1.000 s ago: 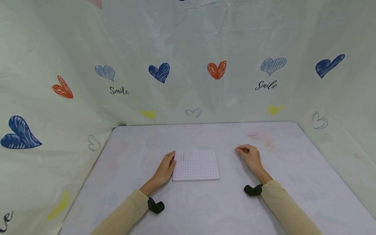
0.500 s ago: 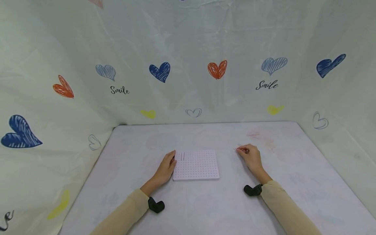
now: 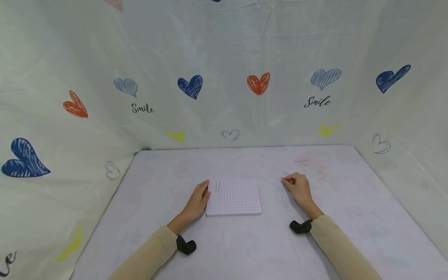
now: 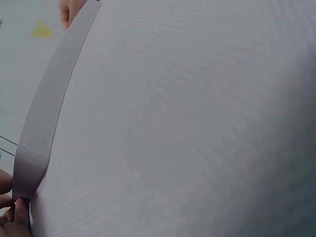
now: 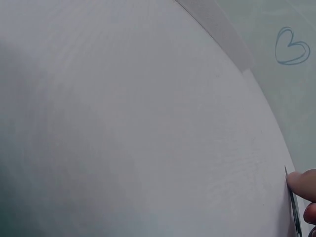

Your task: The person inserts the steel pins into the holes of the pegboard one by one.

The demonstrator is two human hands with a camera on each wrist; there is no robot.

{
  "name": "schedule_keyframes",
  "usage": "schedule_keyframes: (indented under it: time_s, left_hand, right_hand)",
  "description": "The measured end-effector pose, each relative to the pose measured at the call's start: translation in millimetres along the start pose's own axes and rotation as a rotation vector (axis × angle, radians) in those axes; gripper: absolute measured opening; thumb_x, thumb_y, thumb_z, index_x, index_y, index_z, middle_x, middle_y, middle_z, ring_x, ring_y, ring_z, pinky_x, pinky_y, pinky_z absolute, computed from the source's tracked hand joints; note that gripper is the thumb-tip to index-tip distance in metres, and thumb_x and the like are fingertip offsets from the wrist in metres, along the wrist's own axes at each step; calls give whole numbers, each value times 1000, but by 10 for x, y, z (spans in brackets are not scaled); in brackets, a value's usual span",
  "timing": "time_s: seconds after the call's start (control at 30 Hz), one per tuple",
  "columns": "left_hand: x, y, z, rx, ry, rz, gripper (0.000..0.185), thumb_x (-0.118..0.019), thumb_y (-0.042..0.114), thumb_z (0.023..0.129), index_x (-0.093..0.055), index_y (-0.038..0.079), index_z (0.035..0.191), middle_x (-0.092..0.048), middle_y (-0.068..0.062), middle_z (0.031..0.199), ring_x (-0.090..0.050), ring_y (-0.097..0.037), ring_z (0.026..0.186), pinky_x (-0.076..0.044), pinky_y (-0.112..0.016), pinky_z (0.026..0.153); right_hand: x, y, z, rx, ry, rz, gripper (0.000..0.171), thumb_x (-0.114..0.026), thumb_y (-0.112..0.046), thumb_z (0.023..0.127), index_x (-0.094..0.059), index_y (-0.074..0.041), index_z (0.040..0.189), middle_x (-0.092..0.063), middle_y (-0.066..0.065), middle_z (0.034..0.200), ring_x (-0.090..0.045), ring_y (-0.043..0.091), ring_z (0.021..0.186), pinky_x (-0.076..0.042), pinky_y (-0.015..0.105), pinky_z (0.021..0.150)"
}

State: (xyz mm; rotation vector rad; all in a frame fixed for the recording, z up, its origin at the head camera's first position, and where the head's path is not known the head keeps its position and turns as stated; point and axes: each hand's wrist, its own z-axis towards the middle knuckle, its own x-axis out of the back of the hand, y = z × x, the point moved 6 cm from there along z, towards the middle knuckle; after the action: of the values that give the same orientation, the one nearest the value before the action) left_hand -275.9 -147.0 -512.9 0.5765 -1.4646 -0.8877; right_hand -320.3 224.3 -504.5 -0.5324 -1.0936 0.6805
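White dotted pegboard (image 3: 233, 196), pale table (image 3: 245, 249), heart-patterned backdrop (image 3: 224, 77), beige sleeves (image 3: 147, 256).

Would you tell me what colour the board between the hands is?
White, dotted with a grid of small holes; the board shows best in the head view.

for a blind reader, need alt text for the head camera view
A person's left hand rests against the left edge of a white perforated board on a pale table, while the right hand pinches a few thin pins on the table to the board's right. Two dark pins stand near the board's far left corner; a heart-printed sheet hangs behind.
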Motion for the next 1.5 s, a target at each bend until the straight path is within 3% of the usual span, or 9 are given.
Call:
schedule_keyframes:
  time_s: [0.37, 1.0, 1.23, 1.5]
  left_hand:
    - [17, 27, -3, -38, 8, -14, 51, -46, 5, 105, -28, -10, 151, -31, -28, 154, -30, -39, 144, -29, -49, 116]
    - [14, 5, 2, -35, 4, -7, 52, -45, 6, 106, -28, -9, 152, -30, -27, 155, -30, -38, 144, -29, -50, 116]
    - [11, 2, -3, -30, 10, 1, 52, -45, 6, 106, -28, -8, 152, -30, -26, 155, -30, -38, 144, -29, -50, 116]
    - [13, 12, -6, -32, 10, -9, 51, -45, 5, 106, -28, -9, 152, -30, -26, 155, -30, -38, 144, -29, -49, 116]
  right_hand:
    - [-40, -35, 4, 4, -13, -28, 10, -76, -1, 85, -70, 5, 80, -49, 5, 66, -44, 21, 68, -34, 33, 63]
    - [-43, -51, -12, 6, -36, -58, 11, -75, -2, 86, -69, 5, 79, -49, 6, 67, -42, 25, 72, -32, 35, 66]
    - [-60, -107, 3, 23, -68, -120, 9, -72, -2, 88, -69, 5, 83, -52, 7, 68, -44, 27, 73, -34, 36, 66]
    - [-82, -111, -26, -22, -119, -144, 11, -68, -7, 93, -68, 4, 89, -54, 8, 73, -43, 28, 76, -31, 40, 69]
